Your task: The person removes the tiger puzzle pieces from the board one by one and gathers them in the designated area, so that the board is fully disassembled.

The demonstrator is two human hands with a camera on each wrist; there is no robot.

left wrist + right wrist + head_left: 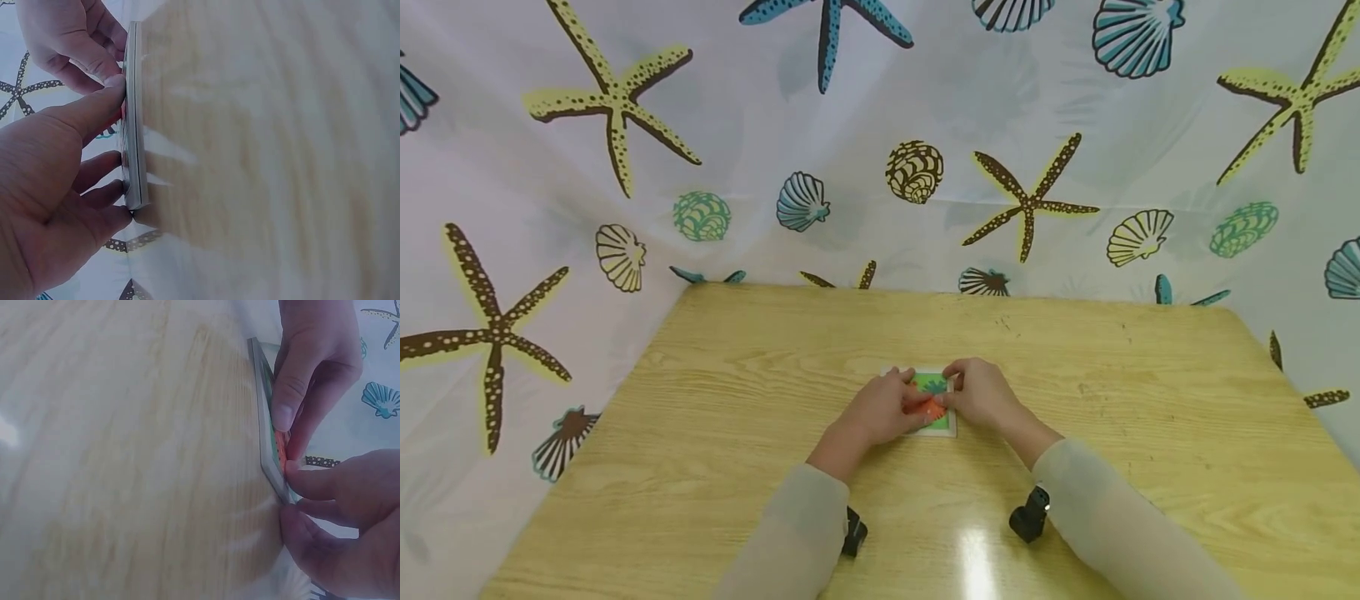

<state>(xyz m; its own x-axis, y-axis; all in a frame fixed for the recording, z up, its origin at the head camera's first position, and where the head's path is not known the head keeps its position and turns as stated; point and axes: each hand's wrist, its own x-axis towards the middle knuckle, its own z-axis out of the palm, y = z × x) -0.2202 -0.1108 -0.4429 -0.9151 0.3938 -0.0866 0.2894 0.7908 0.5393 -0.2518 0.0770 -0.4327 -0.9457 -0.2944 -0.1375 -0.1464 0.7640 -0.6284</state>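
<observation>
Backdrop cloth (865, 142) behind, printed with starfish and shells. Wood table (752, 375) below it. Two pale sleeves (801, 529) come in from the near side. Left hand (880, 410): thumb laid on top, other fingers bent round the left end of a small board (942, 424), gripping it. Right hand (985, 394): fingers bent, tips pinching the board's right end. Board lies flat mid-table, between the hands; white edge, green face. Orange patch (935, 410) on the face, fingertips of both hands touching it.
</observation>
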